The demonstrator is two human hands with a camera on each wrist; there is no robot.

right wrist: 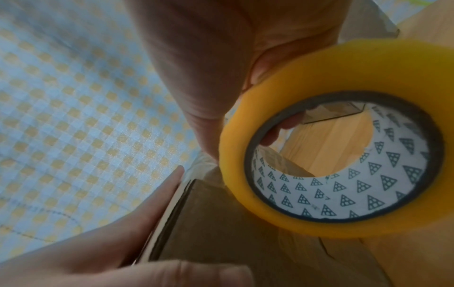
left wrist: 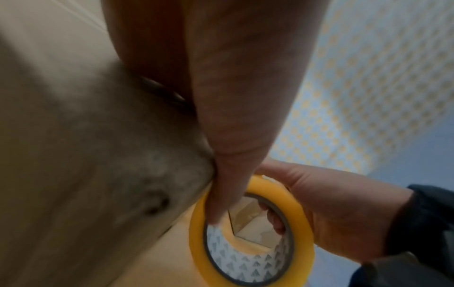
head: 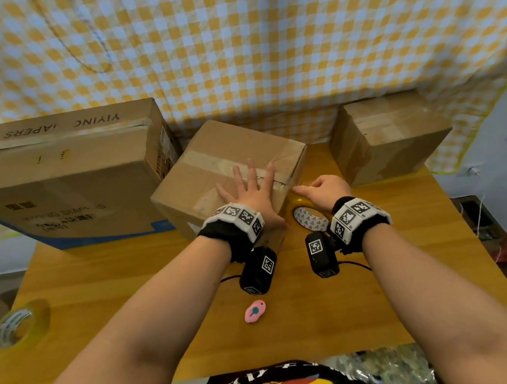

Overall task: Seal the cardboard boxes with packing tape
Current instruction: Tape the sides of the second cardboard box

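A medium cardboard box [head: 213, 177] sits turned at an angle in the middle of the wooden table. My left hand [head: 250, 186] lies flat on its top with fingers spread, pressing by the right edge over old tape strips. My right hand [head: 320, 189] grips a yellow packing tape roll [head: 308, 217], upright against the box's right side. In the right wrist view, fingers of the right hand [right wrist: 196, 58] reach through the core of the tape roll [right wrist: 294, 77], and the left hand's fingers [right wrist: 147, 203] lie along the box edge. The left wrist view shows the tape roll [left wrist: 302, 213] beside the box corner [left wrist: 98, 155].
A large printed box [head: 66, 180] stands at the back left and a smaller box [head: 387, 137] at the back right. A second tape roll [head: 20, 324] lies near the table's left edge. A pink cutter [head: 254, 311] rests on the table [head: 396, 286] between my forearms. Checked cloth hangs behind.
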